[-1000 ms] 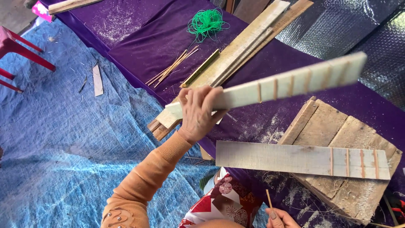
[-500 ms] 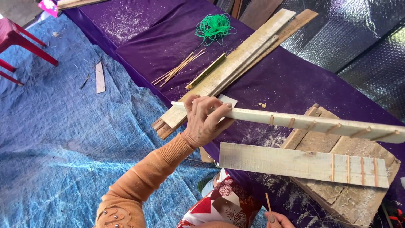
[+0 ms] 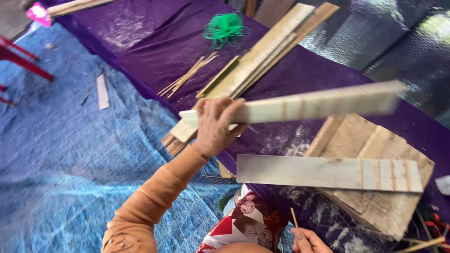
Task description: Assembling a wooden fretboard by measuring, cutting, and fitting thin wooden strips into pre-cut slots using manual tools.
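A wide blue tarp [image 3: 70,164] covered the ground, and beside it lay a purple cloth [image 3: 154,56] dusted with pale shavings. On the cloth, a long bundle of wooden slats [image 3: 262,56] ran diagonally, and at the right a flat wooden block [image 3: 370,154] carried a pale board [image 3: 328,172] with reddish lines near one end.

The left arm, in an orange sleeve [image 3: 154,197], was stretched forward and up from the lower edge. The left hand [image 3: 213,124] was closed around one end of a long pale strip [image 3: 300,105], fingers wrapped over its top edge. The strip was held in the air above the cloth and the block, nearly level, blurred at the far end.

A green tangle of string [image 3: 225,29] lay far back. At the bottom, the right hand [image 3: 307,240] pinched a thin stick [image 3: 294,217] between thumb and fingers.
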